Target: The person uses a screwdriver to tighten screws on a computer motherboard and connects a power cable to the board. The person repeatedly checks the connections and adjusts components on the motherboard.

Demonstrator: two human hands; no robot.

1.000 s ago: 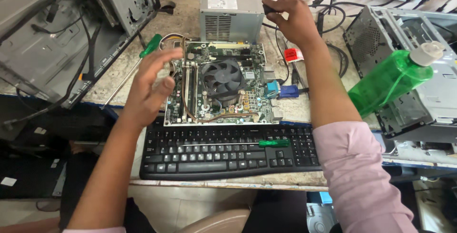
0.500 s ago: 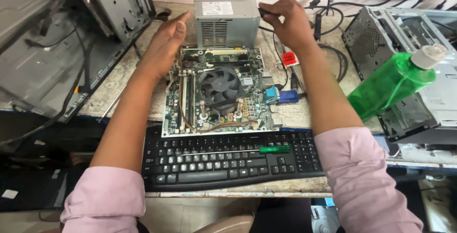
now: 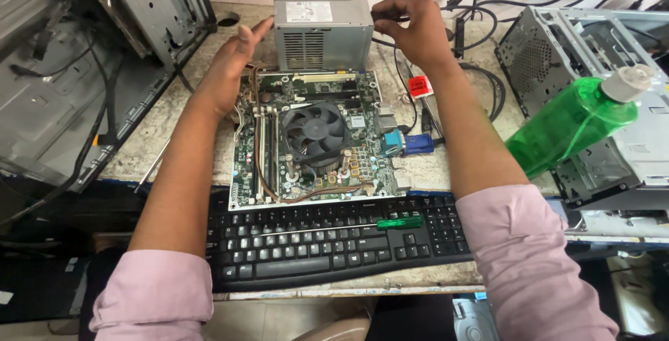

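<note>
A grey metal power supply box stands at the back of the bench, behind a green motherboard with a black fan. My left hand is flat against the box's left side, fingers apart. My right hand is at the box's upper right corner, with its fingers closed around a black cable there. A blue plug sits in the board's right edge.
A black keyboard lies in front of the board with a green-handled screwdriver on it. Open computer cases stand at the left and right. A green bottle leans at the right. Black cables trail behind.
My left hand has gone from the motherboard's left edge up to the left side of the power supply box. My right hand stays at the box's right corner.
</note>
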